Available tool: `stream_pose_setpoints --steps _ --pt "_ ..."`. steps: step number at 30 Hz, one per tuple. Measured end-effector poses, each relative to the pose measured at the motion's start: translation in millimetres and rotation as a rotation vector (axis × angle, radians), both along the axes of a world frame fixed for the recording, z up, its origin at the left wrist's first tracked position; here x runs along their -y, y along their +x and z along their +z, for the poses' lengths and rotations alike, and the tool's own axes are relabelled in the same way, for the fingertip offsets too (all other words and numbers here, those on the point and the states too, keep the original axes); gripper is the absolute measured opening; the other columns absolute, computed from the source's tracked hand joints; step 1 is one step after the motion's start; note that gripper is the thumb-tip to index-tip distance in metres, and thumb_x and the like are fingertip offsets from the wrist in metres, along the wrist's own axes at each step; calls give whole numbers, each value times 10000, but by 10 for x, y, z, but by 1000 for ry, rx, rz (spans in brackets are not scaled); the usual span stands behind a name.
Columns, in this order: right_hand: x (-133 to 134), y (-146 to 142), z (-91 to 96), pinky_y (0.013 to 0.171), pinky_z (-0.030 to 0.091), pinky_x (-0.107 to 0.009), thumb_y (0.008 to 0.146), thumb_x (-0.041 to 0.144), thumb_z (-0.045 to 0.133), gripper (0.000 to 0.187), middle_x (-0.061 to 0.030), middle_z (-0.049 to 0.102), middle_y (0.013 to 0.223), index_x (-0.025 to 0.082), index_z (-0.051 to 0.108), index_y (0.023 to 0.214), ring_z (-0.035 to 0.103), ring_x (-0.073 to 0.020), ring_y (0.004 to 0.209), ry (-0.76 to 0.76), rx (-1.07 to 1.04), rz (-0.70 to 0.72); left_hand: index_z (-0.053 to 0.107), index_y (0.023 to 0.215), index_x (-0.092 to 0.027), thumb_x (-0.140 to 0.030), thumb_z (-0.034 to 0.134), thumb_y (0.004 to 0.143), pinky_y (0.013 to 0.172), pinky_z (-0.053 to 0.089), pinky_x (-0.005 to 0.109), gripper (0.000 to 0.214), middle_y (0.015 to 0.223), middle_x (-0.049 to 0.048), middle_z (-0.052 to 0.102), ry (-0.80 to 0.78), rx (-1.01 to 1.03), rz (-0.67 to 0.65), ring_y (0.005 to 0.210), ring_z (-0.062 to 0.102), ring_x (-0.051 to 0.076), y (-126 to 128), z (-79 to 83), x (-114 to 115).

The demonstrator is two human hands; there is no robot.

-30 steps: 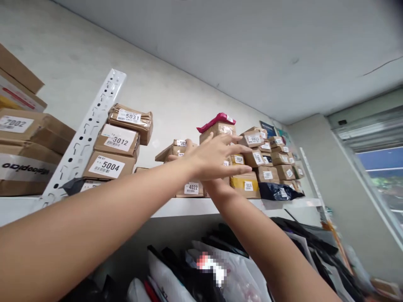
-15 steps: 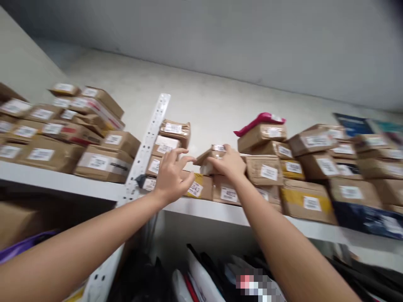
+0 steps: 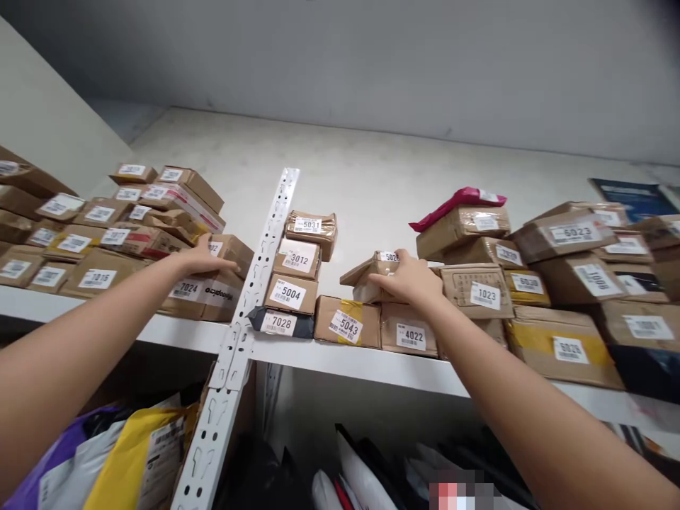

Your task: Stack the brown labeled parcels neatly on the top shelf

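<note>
The left hand (image 3: 205, 261) has just moved away to the left. Half a second ago it was in the air near the middle, with its fingers spread. Now it is past the white post (image 3: 268, 244), at a brown box (image 3: 236, 249) that sits on the box marked 7024 (image 3: 188, 289). I can't tell if its grip is tight or if the fingers only touch.

The right hand (image 3: 414, 280) stays where it was. Its grip is around the small box (image 3: 381, 265), with the thumb in front and the fingers over the top. That small box sits on the box marked 4022 (image 3: 408, 333), up on the white shelf (image 3: 340, 360). So the hands are wide apart now, and each one is at its own box.
</note>
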State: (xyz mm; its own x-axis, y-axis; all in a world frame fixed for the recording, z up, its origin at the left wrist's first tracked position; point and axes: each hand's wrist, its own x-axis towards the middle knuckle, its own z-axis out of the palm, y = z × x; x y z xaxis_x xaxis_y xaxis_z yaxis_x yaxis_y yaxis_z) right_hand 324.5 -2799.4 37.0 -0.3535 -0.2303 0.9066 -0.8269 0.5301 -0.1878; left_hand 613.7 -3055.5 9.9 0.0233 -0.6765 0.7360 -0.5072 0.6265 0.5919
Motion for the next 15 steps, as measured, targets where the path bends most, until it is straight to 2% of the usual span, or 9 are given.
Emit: stream_pose_setpoints --steps 4,7,10,13,15 --pt "14 60 -32 795 473 -461 663 607 566 734 -221 551 1153 182 448 1250 571 -362 1054 -47 -4 -37 96 1472 -211 -781 547 616 999 257 678 1123 1481 231 276 67 -41 131 1318 221 543 -80 -50 -54" --pt "7 107 -30 775 477 -436 656 609 586 730 -219 549 1140 177 454 1230 582 -341 1020 -40 13 -93 122 1469 -263 -814 427 655 999 309 592 1028 1453 208 320 103 -74 212 1314 281 481 -152 -68 -218" --pt "12 95 -26 776 476 -426 653 601 601 721 -211 546 1149 185 450 1223 574 -332 1031 -53 9 -122 175 1454 -302 -817 399 652 990 317 571 979 1453 210 261 86 -148 276 1314 278 475 -203 -94 -363" --pt "44 36 -13 786 472 -427 653 607 608 739 -216 534 1171 188 437 1237 559 -333 1059 -59 20 -148 189 1444 -299 -815 419 637 990 325 549 986 1439 232 215 50 -194 307 1291 302 481 -207 -112 -400" --pt "66 -7 10 789 467 -427 644 616 616 763 -224 521 1184 183 432 1245 556 -336 1063 -52 37 -166 144 1447 -315 -829 393 636 977 331 551 992 1457 231 175 64 -170 304 1291 304 486 -183 -116 -358"
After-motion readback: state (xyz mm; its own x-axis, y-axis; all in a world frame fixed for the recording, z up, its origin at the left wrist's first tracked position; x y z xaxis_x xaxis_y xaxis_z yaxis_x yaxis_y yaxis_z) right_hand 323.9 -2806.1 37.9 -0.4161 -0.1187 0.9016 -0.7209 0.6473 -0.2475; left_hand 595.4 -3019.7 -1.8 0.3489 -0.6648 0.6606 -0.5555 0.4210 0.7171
